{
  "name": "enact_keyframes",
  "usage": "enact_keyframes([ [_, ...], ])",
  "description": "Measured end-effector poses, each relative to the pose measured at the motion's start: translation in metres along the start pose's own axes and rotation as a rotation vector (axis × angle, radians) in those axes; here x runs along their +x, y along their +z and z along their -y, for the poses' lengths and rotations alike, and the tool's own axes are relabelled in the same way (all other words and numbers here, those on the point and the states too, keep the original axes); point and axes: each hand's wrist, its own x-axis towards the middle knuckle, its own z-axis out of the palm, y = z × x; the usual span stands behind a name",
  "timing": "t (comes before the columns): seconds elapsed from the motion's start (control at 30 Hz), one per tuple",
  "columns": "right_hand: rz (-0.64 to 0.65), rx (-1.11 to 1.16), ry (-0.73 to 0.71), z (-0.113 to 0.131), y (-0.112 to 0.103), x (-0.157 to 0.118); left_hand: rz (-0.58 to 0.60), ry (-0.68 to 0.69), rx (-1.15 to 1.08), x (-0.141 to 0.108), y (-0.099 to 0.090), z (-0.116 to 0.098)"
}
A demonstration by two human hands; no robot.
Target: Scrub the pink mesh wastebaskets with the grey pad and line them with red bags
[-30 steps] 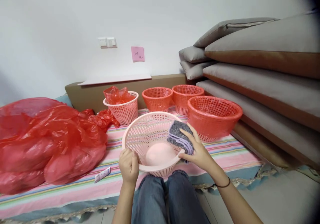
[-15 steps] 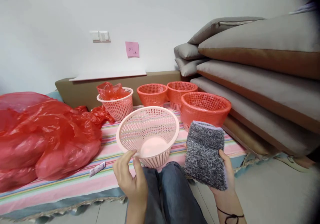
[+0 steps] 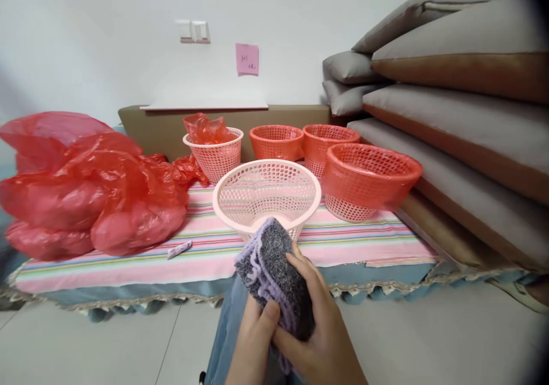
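Observation:
A folded stack of dark grey speckled cloths (image 3: 285,265) with purple edges is held up above my lap, tilted, its edges turned to the left. My right hand (image 3: 315,316) grips it from the right side, fingers wrapped over the far face. At its lower edge my left hand (image 3: 259,328) pinches the cloths with the thumb on top; the other left fingers are hidden behind. Just beyond the cloths stands a pale pink mesh basket (image 3: 268,193), its near rim partly covered by them.
Red-bagged baskets (image 3: 371,173) stand behind on the striped cloth (image 3: 214,262), beside a pink basket holding red plastic (image 3: 217,159). Filled red bags (image 3: 94,196) lie left, near a small white packet (image 3: 179,250). Grey cushions (image 3: 463,122) are stacked at right.
My right hand has brought the cloths left to the front of the basket and turned them edge-on. My left hand has left the basket rim and taken hold of the cloths. The view has shifted.

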Motion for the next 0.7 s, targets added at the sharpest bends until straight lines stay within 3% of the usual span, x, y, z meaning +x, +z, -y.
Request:
enact_keyframes([
  [0.17, 0.19, 0.091, 0.079, -0.01, -0.002, -0.003, -0.156, -0.099, -0.112, 0.004, -0.013, 0.008],
  [0.23, 0.207, 0.1, 0.081, -0.01, -0.005, -0.002, -0.209, -0.125, -0.145, 0.006, -0.012, 0.01],
  [0.5, 0.303, -0.206, -0.168, -0.007, 0.007, 0.003, -0.216, -0.104, -0.414, 0.006, -0.021, 0.028],
  [0.6, 0.286, -0.271, -0.148, -0.003, 0.009, 0.007, -0.264, -0.127, -0.459, 0.004, -0.024, 0.025],
  [0.7, 0.198, -0.161, -0.113, -0.006, 0.008, 0.008, -0.371, -0.184, -0.484, 0.006, -0.019, 0.013],
])
